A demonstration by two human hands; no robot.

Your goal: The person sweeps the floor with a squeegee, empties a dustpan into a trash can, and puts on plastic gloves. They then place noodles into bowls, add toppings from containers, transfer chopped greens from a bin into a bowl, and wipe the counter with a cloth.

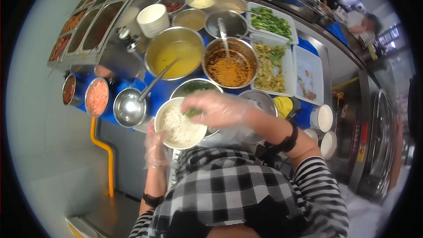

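My left hand point(156, 145), in a clear plastic glove, grips the side of a white bowl point(181, 146). White noodles point(175, 128) lie in this bowl. Over its right part is my gloved right hand point(216, 108), its fingers closed on a pinch of chopped greens point(192, 113). Just behind the hand stands a metal bowl point(194, 83) with dark green contents, partly covered by the hand and the white bowl. A metal ladle point(131, 108) rests left of the white bowl, its handle leaning over a pot of yellow broth point(176, 59).
A pot of reddish-brown sauce point(231, 68) holds a spoon. White trays of chopped greens point(271, 23) and pickled vegetables point(269, 70) stand right of it. Stacked white bowls point(153, 20) are at the back left, near a bowl of pink food point(98, 97). Other people work at top right.
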